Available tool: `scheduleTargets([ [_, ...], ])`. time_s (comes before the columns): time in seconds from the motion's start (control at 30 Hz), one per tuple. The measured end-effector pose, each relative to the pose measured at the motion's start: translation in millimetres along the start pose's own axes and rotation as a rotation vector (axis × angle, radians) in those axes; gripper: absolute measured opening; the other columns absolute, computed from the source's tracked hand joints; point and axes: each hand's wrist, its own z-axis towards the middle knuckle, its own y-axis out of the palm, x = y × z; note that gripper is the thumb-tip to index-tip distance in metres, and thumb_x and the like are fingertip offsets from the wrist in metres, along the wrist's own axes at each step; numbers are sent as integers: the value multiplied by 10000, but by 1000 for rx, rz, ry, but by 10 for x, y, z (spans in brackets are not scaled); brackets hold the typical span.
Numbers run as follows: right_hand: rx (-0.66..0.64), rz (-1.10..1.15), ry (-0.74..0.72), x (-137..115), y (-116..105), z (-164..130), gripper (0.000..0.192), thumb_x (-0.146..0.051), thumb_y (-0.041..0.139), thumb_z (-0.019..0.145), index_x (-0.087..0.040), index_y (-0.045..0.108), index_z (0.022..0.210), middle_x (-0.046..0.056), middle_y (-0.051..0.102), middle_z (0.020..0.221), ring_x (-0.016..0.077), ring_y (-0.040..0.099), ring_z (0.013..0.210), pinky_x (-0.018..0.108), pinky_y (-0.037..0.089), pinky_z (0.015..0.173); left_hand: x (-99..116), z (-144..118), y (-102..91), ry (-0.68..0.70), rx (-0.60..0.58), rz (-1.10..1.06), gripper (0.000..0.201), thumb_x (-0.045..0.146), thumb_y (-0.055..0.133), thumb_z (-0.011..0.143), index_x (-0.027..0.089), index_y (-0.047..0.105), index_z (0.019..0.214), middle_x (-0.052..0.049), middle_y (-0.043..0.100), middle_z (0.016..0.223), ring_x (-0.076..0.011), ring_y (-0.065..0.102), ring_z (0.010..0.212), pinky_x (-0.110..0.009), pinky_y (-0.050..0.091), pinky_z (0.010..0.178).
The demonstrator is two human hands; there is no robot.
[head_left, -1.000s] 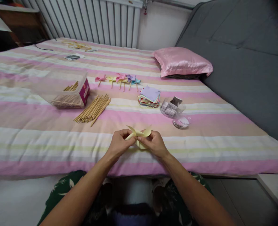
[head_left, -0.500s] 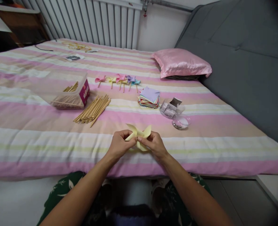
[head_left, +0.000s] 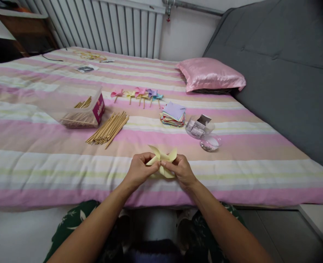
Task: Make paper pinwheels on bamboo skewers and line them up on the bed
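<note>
A pale yellow paper pinwheel (head_left: 167,172) with curled blades is held above the near edge of the bed. My left hand (head_left: 141,168) pinches it from the left, thumb at its centre. From the other side my right hand (head_left: 180,168) grips it, its thumb meeting the left one at the middle. Whether a pin sits under the thumbs cannot be made out. Farther off lie a bundle of wooden sticks (head_left: 108,129), a stack of coloured paper squares (head_left: 173,114) and several finished pinwheels (head_left: 140,92) on sticks.
A clear plastic box (head_left: 81,117) of sticks stands at the left. Two small clear containers, one holding bits of metal (head_left: 209,145), sit right of the paper stack. A pink pillow (head_left: 212,75) rests by the grey headboard (head_left: 273,73). Striped bedding (head_left: 54,157) covers the bed.
The thumbs stay pressed at the pinwheel's centre, and its blades have shifted very slightly. The view has moved a little; everything else lies as before.
</note>
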Motion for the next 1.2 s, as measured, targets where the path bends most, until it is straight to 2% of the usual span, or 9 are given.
scheduleTargets([
  [0.3,-26,2,-13,2,1,8,218,-314,756,625,-153,676,749,-6,656,660,104,536,554,224,408,541,-8,16,-16,25,-13,40,99,222,654,651,126,631,663,34,544,564,-65,440,500,-168,328,466],
  [0.5,33,28,-28,8,-1,20,318,-310,775,604,-183,648,867,-11,670,727,121,570,608,232,433,581,6,20,-16,7,25,76,164,285,662,675,123,644,660,18,566,571,-78,468,513,-176,345,472],
  [0.63,37,-35,-13,41,-11,30,267,-333,769,614,-153,687,793,17,685,727,131,578,609,241,428,576,0,19,-16,2,41,88,192,314,674,670,124,654,696,10,595,599,-89,500,530,-187,371,496],
  [0.8,114,-32,10,66,-21,47,260,-336,775,608,-147,693,767,25,695,720,136,585,603,241,432,554,3,34,-57,39,75,131,275,352,702,649,117,657,785,-45,663,724,-134,578,627,-222,431,571],
  [0.9,158,66,53,47,-32,63,272,-326,784,595,-142,687,771,25,697,711,130,586,590,237,444,548,21,98,-223,82,195,192,335,398,679,681,116,661,862,-71,676,783,-153,600,690,-242,456,626],
  [1.0,190,159,82,25,-43,80,285,-314,789,585,-141,687,787,33,706,743,142,608,638,252,476,593,48,223,-501,197,439,300,353,417,626,727,126,661,924,-89,681,879,-170,613,760,-266,472,686],
  [1.13,195,210,87,13,-43,88,280,-296,798,571,-145,688,779,34,711,762,155,629,697,274,500,657,82,420,-870,254,693,667,355,302,535,778,97,648,1045,-132,678,1006,-219,613,887,-327,458,808],
  [1.2,187,220,90,9,-36,86,276,-292,798,570,-148,689,779,33,715,767,160,639,708,284,506,683,82,495,-1003,289,714,919,341,227,490,782,103,656,1054,-131,673,1051,-244,583,999,-349,403,907],
])
